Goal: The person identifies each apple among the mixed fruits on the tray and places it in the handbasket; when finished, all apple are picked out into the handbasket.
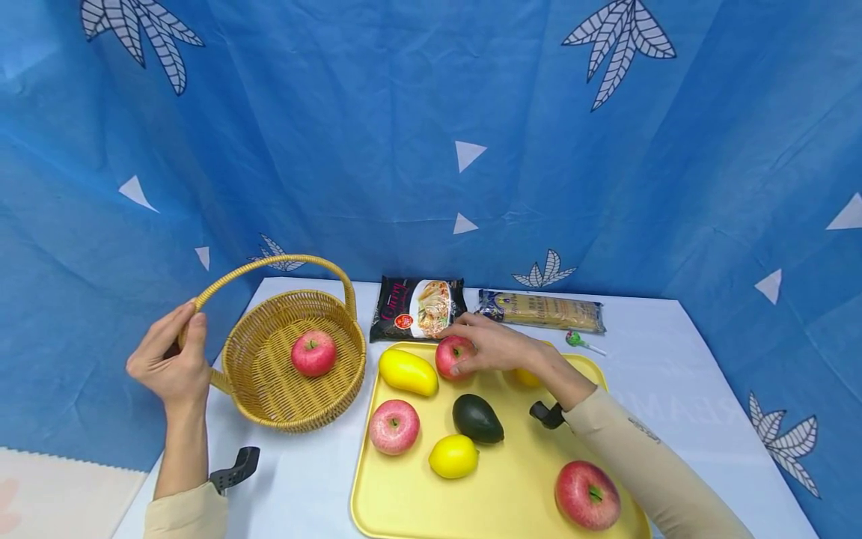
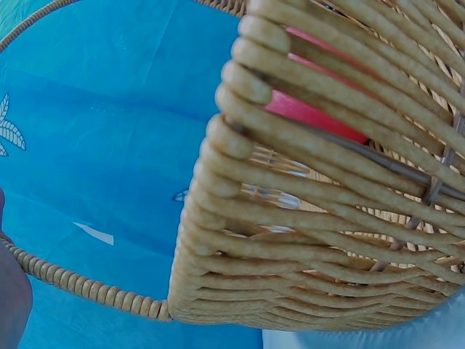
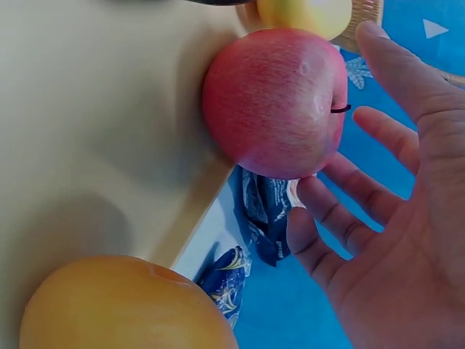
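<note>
On the left, my left hand [image 1: 176, 352] grips the arched handle [image 1: 296, 259] of a round wicker basket [image 1: 249, 404]. One red apple [image 1: 314, 353] lies inside the basket; through the weave in the left wrist view, a bit of red [image 2: 312, 116] shows. My right hand [image 1: 494, 343] is at a red apple [image 1: 453, 357] at the far edge of the yellow tray [image 1: 525, 479]. In the right wrist view, the fingers and thumb of that right hand [image 3: 407, 189] are spread beside the apple [image 3: 276, 105], which rests on the tray.
The tray also bears a yellow mango [image 1: 408, 372], a pink-red apple [image 1: 393, 427], a dark avocado [image 1: 478, 418], a lemon [image 1: 454, 457], a large red apple [image 1: 587, 495] and an orange fruit [image 3: 127, 305]. Behind it lie a noodle packet [image 1: 397, 308], a pasta pack [image 1: 552, 311] and a lollipop [image 1: 575, 338].
</note>
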Tool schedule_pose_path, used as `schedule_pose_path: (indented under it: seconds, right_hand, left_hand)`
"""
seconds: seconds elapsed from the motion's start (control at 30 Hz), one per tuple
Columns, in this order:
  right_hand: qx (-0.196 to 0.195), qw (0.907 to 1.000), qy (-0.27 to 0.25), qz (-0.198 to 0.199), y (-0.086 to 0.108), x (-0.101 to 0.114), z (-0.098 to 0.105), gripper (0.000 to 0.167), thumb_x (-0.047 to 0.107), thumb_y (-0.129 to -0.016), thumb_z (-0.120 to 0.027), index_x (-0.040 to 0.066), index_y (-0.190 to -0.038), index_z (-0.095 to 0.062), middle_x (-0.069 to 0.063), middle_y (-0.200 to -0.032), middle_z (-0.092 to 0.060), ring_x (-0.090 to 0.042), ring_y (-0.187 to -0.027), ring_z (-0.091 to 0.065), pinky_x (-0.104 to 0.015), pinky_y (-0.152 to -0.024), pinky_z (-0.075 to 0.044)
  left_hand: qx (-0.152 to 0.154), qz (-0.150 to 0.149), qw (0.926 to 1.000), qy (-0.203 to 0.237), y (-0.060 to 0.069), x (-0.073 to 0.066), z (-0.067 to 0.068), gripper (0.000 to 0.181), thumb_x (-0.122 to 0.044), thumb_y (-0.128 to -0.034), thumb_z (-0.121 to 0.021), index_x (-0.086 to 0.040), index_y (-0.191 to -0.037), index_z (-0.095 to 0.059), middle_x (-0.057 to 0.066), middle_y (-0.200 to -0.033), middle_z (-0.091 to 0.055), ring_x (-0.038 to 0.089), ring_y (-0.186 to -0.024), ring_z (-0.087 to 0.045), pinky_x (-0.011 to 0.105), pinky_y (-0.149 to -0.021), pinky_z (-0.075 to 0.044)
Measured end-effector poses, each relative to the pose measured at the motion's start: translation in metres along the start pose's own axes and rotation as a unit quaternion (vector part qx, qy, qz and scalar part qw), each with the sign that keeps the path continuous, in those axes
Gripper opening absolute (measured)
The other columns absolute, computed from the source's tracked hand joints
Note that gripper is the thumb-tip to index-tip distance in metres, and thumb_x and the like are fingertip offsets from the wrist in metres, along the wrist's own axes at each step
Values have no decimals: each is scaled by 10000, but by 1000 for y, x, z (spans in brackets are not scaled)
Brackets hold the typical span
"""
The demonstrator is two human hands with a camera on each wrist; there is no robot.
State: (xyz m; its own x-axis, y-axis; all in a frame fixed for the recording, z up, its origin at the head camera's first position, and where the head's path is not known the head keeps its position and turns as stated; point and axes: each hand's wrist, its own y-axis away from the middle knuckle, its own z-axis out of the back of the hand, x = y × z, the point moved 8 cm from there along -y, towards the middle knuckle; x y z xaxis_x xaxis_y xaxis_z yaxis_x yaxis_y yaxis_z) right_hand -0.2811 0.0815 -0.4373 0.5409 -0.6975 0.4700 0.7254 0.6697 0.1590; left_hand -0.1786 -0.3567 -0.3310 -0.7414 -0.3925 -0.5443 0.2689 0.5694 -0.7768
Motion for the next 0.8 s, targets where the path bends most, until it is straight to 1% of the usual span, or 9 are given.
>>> schedule_pose_path:
  seconds: [0.17, 0.43, 0.63, 0.8]
  right_hand:
    - [100, 9999, 118, -32, -2, -4, -4, 665, 497, -848, -770, 263, -1435, -561, -28, -1389, -507, -214, -1178, -497, -428, -970, -507]
    - [237, 9995, 183, 61, -5, -5, -8, 664, 469, -854, -775, 245, -1439, -555, -40, -1410, -504, -239, -1223, -490, -458, -1021, -482]
    - [268, 9992, 275, 77, -7, -6, -11, 683, 473, -850, -778, 256, -1451, -540, -42, -1426, -499, -242, -1244, -488, -468, -1044, -469]
    - [257, 9987, 436, 76, -9, -7, -13, 695, 480, -840, -782, 275, -1455, -532, -29, -1417, -506, -226, -1238, -489, -454, -1041, -474]
  left_hand:
    - [-35, 0, 10000, 79, 0, 1, 0, 193, 52, -756, -807, 168, -891, -733, 231, -938, -752, 131, -854, -751, 160, -777, -579]
    - [-31, 5, 10000, 51, 1, 0, 0, 195, 45, -759, -810, 166, -893, -734, 215, -941, -757, 131, -858, -750, 164, -787, -580]
    - [-55, -4, 9999, 152, 0, 0, 0, 199, 49, -758, -810, 174, -890, -730, 233, -935, -752, 142, -853, -753, 165, -777, -582]
    - [-72, 21, 9997, 237, 0, 1, 1, 199, 58, -752, -811, 177, -888, -728, 230, -933, -752, 146, -844, -753, 165, -770, -582]
